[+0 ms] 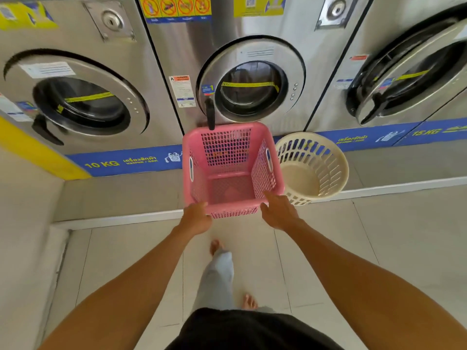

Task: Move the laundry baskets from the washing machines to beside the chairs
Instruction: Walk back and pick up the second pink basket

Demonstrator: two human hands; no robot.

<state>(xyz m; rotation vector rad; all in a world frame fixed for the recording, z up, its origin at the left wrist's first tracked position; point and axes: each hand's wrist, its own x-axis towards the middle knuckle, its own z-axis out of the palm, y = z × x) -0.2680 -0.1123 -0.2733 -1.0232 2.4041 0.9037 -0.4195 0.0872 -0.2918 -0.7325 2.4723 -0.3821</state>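
Observation:
A pink rectangular laundry basket stands empty on the raised ledge below the middle washing machine. Touching its right side is a cream round basket, also empty and tilted toward me. My left hand is at the pink basket's near left corner, thumb on the rim and fingers curled under it. My right hand is at the near right corner with fingers spread, its index fingertip touching the rim.
Three steel washing machines line the wall, the left one marked 10 KG and the right one marked 15 KG. The ledge ends in a white edge above the tiled floor. My legs and bare feet are below.

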